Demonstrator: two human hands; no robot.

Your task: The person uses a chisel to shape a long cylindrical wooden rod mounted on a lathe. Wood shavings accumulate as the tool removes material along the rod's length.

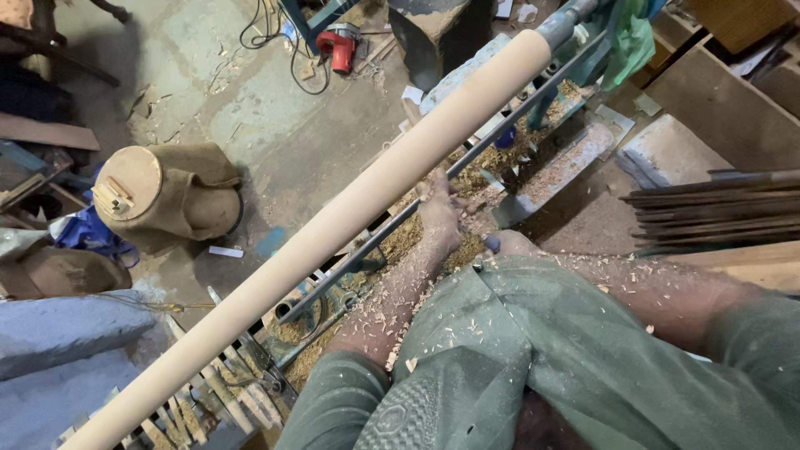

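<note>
Turning step: wood spindle (350, 212) mounted on lathe (500, 162), already round. L hand (439, 215) steadies chisel (510, 207) at the rest; R hand (508, 244) closed on handle. Next likely needs steady, even pressure.

Long wooden cylinder (333, 225) bars passage just beyond the hands (440, 218). Metal rail (492, 143) runs beside them. Shavings-covered lathe bed (533, 167) lies to their right. Open floor (275, 125) past the cylinder, with a burlap-wrapped stump (167, 200) standing on it.
</note>
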